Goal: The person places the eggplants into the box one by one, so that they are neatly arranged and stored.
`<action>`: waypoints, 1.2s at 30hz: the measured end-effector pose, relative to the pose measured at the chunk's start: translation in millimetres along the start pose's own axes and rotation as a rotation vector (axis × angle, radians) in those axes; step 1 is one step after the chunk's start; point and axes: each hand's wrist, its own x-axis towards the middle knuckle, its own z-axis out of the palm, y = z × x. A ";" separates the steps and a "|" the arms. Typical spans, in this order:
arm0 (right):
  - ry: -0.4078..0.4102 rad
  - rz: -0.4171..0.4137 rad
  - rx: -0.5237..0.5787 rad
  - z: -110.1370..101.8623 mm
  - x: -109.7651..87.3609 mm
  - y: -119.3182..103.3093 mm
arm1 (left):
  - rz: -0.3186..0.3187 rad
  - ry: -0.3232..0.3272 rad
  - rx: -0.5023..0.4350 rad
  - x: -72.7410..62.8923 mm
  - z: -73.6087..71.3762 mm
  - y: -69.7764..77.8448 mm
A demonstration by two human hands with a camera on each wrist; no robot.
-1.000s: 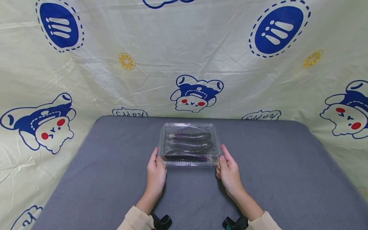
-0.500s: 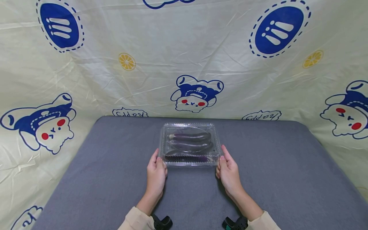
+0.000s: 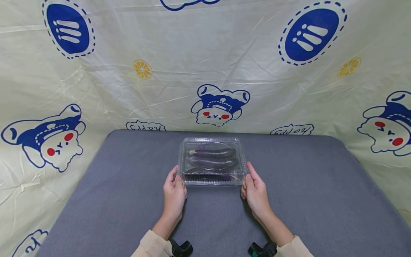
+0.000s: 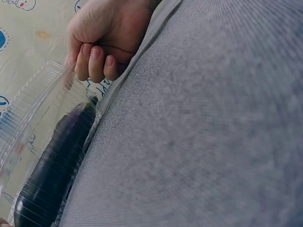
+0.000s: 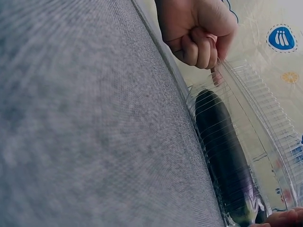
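Note:
In the head view, a clear plastic clamshell box [image 3: 212,142] with its lid down lies at the far middle of the table. Dark purple eggplants [image 3: 213,153] lie side by side inside it, crosswise to me. My left hand [image 3: 174,195] grips the box's left edge near the front corner, thumb on the rim. At the opposite edge, my right hand [image 3: 257,195] holds the rim the same way, index finger along the side. Both wrist views show curled fingers and an eggplant [image 4: 57,163] behind the ribbed wall. The undersides of the box and fingertips are hidden.
A grey cloth covers the table [image 3: 298,192]. Behind and beside it hangs a pale printed sheet [image 3: 179,46] with blue cartoon figures, close to the table's far edge. Black wrist devices [image 3: 181,248] sit under both cream sleeves.
Between the frames the box and both hands stay nearly still; the left hand's fingers shift very slightly. The whole head view has moved by a few pixels.

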 end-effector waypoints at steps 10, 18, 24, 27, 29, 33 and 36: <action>0.012 -0.004 0.020 2.6 1.9 -0.6 | 0.000 0.016 0.004 1.4 -0.1 -0.7; 0.019 -0.007 0.040 5.5 3.0 1.3 | -0.008 0.023 -0.001 1.5 0.2 -2.5; 0.021 0.004 0.089 5.7 2.4 2.2 | -0.005 0.026 0.004 0.8 2.2 -3.0; 0.023 0.006 0.057 4.6 1.6 1.3 | -0.012 0.019 0.007 0.8 2.0 -3.7; 0.021 0.012 0.023 2.9 1.1 -0.4 | -0.017 0.010 0.014 0.7 1.7 -3.6; 0.011 0.033 -0.026 0.0 -0.5 -4.3 | -0.024 -0.005 0.034 -0.1 0.8 -2.8; 0.017 0.053 -0.062 -0.9 -1.2 -6.0 | -0.025 -0.007 0.052 -0.7 0.0 -3.1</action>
